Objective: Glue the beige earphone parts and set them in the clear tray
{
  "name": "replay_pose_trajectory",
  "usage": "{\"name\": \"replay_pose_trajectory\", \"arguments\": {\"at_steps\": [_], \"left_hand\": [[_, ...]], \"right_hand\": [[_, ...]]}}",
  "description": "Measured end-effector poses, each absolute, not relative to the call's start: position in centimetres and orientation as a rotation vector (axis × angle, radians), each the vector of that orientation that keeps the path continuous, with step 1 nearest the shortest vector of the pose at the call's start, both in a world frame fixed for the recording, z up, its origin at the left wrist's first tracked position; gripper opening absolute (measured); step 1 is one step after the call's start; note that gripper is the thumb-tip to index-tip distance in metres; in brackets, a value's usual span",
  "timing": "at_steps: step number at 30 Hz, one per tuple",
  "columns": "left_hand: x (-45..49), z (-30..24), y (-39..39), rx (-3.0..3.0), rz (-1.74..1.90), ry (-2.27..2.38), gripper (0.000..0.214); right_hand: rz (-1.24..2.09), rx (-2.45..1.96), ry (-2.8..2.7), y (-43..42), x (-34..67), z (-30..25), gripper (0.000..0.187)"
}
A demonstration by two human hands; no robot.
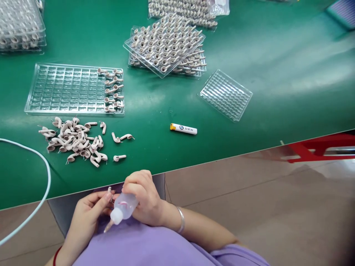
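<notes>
Earbud casing (109, 189) sits pinched between the thumb and fingers of the left hand (87, 212), just off the near edge of the bench (149, 155) and above the person's lap. The right hand (148, 201) is closed around a translucent squeeze bottle (126, 205), whose white cap and brownish tip slant down toward the purple shirt (133, 245). Both hands are close together, the bottle just beside the left fingers.

On the green bench ahead lies a pile of loose casings (83, 144), with a few strays at its right. Behind it, a transparent tray (66, 88) carries casings along its right end only. Farther back are crossed, filled trays (166, 44); a smaller tray (226, 95) lies to their right. Nearer is a white cylinder (183, 129) marked BMW, with a yellow end. A pale cable (49, 177) loops in at the left.
</notes>
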State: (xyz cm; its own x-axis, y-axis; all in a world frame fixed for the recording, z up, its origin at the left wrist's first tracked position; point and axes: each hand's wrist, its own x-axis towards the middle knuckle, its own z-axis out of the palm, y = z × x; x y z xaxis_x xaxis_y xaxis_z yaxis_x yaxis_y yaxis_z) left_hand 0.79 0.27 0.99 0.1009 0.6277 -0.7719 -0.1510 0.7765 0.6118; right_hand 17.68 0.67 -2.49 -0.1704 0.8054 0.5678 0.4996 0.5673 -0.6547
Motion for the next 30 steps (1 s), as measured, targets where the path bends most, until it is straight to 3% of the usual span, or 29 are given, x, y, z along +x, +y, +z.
{"name": "replay_pose_trajectory", "arguments": {"at_steps": [30], "left_hand": [[1.7,0.0,0.7,0.292,0.690,1.332,0.032]], "right_hand": [[0.286,-1.169,-1.824,0.6,17.5,-2.8,0.016]]}}
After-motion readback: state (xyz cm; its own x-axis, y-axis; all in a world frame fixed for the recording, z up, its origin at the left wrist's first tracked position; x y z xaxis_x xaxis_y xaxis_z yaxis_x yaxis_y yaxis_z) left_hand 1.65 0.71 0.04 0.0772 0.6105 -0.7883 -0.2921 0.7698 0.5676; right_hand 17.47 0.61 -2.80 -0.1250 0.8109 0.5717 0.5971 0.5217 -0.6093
